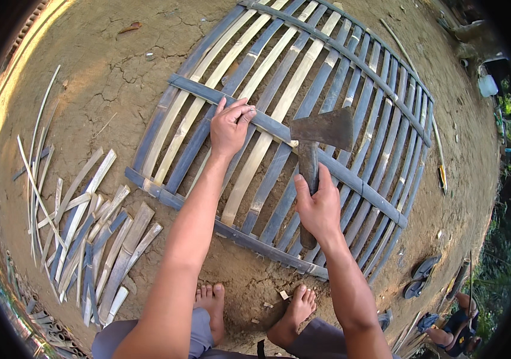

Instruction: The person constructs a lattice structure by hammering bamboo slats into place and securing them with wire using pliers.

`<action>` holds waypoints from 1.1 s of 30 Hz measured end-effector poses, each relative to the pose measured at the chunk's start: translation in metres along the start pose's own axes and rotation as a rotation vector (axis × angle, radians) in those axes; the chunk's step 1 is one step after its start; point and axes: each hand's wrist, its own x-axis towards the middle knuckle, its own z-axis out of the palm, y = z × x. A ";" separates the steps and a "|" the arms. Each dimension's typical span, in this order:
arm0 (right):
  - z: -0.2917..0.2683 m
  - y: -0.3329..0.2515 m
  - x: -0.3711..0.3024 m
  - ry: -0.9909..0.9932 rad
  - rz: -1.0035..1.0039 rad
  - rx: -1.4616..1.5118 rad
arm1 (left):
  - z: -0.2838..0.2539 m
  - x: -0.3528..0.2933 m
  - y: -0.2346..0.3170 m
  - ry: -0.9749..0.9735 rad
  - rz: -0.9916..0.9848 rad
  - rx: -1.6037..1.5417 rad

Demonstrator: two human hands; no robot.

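Hatchet (308, 160) in right hand (319, 206), left hand (231, 127) at bamboo lattice (273, 126)

The right hand (317, 206) grips a hatchet (310, 158) over a bamboo lattice (272, 126); the left hand (230, 127) contacts its crosspiece. Bamboo strips (128, 248) lie left.

The axe (308, 158) has a matt, scuffed metal head (322, 128). The rack (276, 127) is split bamboo, smooth grey skin beside pale strips. At 8 o'clock, the offcuts (125, 256) are matt, split bamboo too. The ground (121, 72) is rough, cracked earth; the trousers (318, 342) at 6 o'clock are matt cloth.
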 end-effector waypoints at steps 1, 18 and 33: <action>0.001 0.001 -0.001 0.005 -0.017 -0.015 | 0.001 -0.002 0.002 -0.001 0.016 0.005; 0.049 -0.038 0.064 -0.058 -0.243 -0.598 | 0.006 -0.002 0.001 0.083 0.126 0.114; 0.050 -0.043 0.051 0.071 -0.272 -0.391 | 0.006 -0.004 -0.003 0.070 0.134 0.077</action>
